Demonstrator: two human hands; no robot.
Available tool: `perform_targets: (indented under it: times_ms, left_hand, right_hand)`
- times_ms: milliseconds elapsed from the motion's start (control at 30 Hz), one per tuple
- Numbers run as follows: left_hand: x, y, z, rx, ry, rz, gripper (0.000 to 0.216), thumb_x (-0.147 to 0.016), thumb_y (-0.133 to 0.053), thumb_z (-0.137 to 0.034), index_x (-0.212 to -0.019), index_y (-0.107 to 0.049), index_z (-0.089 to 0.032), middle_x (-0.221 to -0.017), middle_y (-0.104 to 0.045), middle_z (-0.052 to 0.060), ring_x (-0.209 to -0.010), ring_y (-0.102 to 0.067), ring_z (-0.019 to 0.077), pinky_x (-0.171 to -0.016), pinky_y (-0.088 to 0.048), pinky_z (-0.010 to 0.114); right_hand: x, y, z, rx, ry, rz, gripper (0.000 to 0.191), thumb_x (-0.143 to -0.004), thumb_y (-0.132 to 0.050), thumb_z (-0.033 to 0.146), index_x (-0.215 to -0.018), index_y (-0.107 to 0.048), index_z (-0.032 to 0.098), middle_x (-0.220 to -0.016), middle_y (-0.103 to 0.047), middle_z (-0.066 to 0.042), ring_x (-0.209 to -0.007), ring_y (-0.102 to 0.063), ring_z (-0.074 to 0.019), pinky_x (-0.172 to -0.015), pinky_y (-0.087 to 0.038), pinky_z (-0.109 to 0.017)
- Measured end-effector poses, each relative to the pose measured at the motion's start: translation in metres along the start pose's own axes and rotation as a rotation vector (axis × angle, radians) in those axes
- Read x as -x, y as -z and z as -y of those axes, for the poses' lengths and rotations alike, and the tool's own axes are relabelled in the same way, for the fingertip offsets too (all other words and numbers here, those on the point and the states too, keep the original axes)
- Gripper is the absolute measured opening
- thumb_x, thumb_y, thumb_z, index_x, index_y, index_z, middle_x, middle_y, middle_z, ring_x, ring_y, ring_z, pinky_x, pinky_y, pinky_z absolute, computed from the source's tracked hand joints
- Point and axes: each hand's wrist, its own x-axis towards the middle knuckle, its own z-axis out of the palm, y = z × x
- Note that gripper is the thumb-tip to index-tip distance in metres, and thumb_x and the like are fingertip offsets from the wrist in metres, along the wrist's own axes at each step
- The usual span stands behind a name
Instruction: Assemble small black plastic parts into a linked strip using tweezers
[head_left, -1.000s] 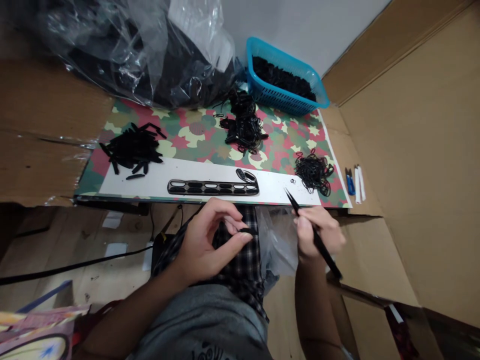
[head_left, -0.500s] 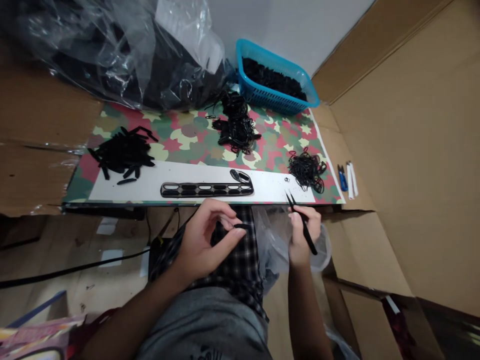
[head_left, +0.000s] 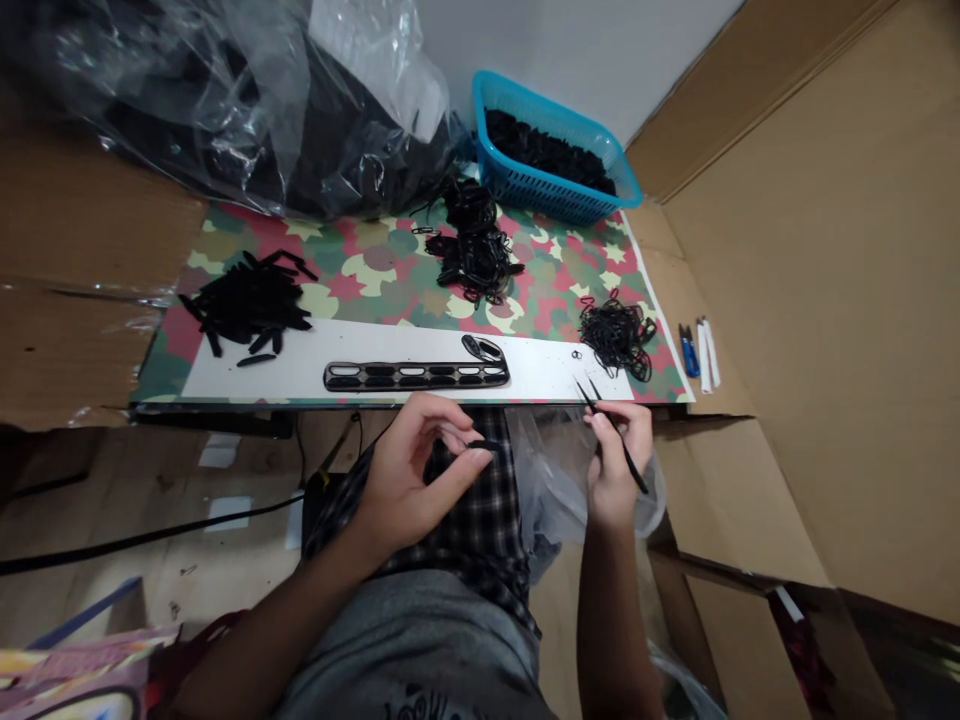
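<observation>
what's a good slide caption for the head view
Left hand pinches a small black strip; right hand holds slim black tweezers.

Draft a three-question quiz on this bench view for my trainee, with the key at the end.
1. Which tool does the right hand hold?
2. True or false: the blue basket holds a heap of black pieces.
3. The left hand pinches which of these between thumb and fingers?
A) a white strip
B) a small black piece
C) a blue-handled tool

Key: 1. Black tweezers; 2. True; 3. B.
</observation>
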Motion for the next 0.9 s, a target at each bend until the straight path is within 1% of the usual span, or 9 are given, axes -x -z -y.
perform_targets:
  times_ms: [133,233,333,400,567,633,700,800,900]
  left_hand:
    - [0.0,0.0,0.002,0.003,-0.003,-0.001,0.019,-0.079,-0.071,-0.012,-0.092,-0.059,-0.02,-0.072,-0.056,-0.002,-0.069,-0.064,0.0109,-0.065,-0.053,0.019]
    - [0.0,0.0,0.002,0.015,0.002,-0.003,0.02,-0.078,-0.071,-0.01,-0.091,-0.06,-0.02,-0.073,-0.056,-0.003,-0.069,-0.063,0.0102,-0.066,-0.052,0.018]
    - [-0.001,0.0,0.002,0.018,-0.001,0.002,0.02,-0.078,-0.07,-0.009,-0.092,-0.06,-0.02,-0.074,-0.056,-0.003,-0.07,-0.063,0.0093,-0.066,-0.051,0.017]
    - [-0.001,0.0,0.002,0.014,-0.002,0.003,0.02,-0.078,-0.07,-0.009,-0.091,-0.06,-0.02,-0.073,-0.056,-0.003,-0.07,-0.063,0.0097,-0.065,-0.052,0.018]
    - [-0.002,0.001,0.004,0.005,0.021,-0.012,0.02,-0.078,-0.071,-0.01,-0.091,-0.059,-0.019,-0.072,-0.056,-0.002,-0.069,-0.064,0.0111,-0.064,-0.053,0.019]
    - [-0.002,0.002,0.005,0.013,0.018,-0.014,0.02,-0.078,-0.071,-0.009,-0.091,-0.06,-0.02,-0.072,-0.056,-0.003,-0.069,-0.064,0.0105,-0.065,-0.053,0.019]
    - [-0.002,0.002,0.006,0.017,0.019,-0.014,0.021,-0.077,-0.071,-0.009,-0.091,-0.06,-0.02,-0.072,-0.056,-0.003,-0.069,-0.064,0.0105,-0.065,-0.054,0.019]
    - [-0.001,0.003,0.005,0.011,0.016,-0.007,0.02,-0.078,-0.071,-0.01,-0.091,-0.06,-0.02,-0.073,-0.057,-0.002,-0.069,-0.063,0.0111,-0.066,-0.054,0.02]
    - [0.0,0.003,0.004,0.0,0.006,0.004,0.019,-0.079,-0.071,-0.011,-0.093,-0.062,-0.02,-0.073,-0.057,-0.002,-0.069,-0.063,0.0111,-0.067,-0.055,0.02]
  right_hand:
    - [-0.01,0.01,0.001,0.069,0.068,-0.064,0.032,-0.079,-0.075,0.035,-0.104,-0.058,0.023,-0.1,-0.054,-0.002,-0.089,-0.057,-0.0213,-0.082,-0.045,-0.036]
    - [-0.022,0.024,0.001,0.273,0.254,-0.04,0.029,-0.08,-0.073,0.032,-0.103,-0.057,0.023,-0.1,-0.056,-0.004,-0.093,-0.056,-0.0258,-0.084,-0.043,-0.041]
    - [-0.033,0.031,0.004,0.544,0.54,0.103,0.009,-0.084,-0.062,0.019,-0.091,-0.059,0.023,-0.09,-0.059,-0.004,-0.086,-0.056,-0.0265,-0.081,-0.042,-0.042]
    - [-0.037,0.031,0.009,0.692,0.669,0.224,0.014,-0.083,-0.055,0.01,-0.086,-0.058,0.024,-0.085,-0.059,-0.004,-0.082,-0.055,-0.0258,-0.077,-0.041,-0.041]
    - [-0.04,0.029,0.025,0.833,0.78,0.552,0.018,-0.083,-0.049,0.007,-0.078,-0.055,0.023,-0.082,-0.058,-0.005,-0.077,-0.051,-0.0256,-0.065,-0.04,-0.038]
    - [-0.042,0.033,0.032,0.787,0.786,0.589,0.019,-0.084,-0.049,0.007,-0.077,-0.056,0.024,-0.081,-0.058,-0.005,-0.076,-0.052,-0.0258,-0.064,-0.041,-0.038]
    - [-0.044,0.038,0.037,0.651,0.744,0.552,0.02,-0.085,-0.053,0.007,-0.081,-0.06,0.025,-0.082,-0.058,-0.005,-0.078,-0.056,-0.0255,-0.066,-0.045,-0.039]
    - [-0.044,0.042,0.042,0.282,0.594,0.432,0.016,-0.083,-0.066,0.013,-0.089,-0.064,0.027,-0.09,-0.06,-0.004,-0.079,-0.061,-0.0239,-0.065,-0.051,-0.039]
    - [-0.039,0.033,0.05,-0.1,0.422,0.388,0.016,-0.08,-0.073,0.022,-0.092,-0.063,0.026,-0.093,-0.061,-0.002,-0.071,-0.063,-0.0206,-0.051,-0.05,-0.033]
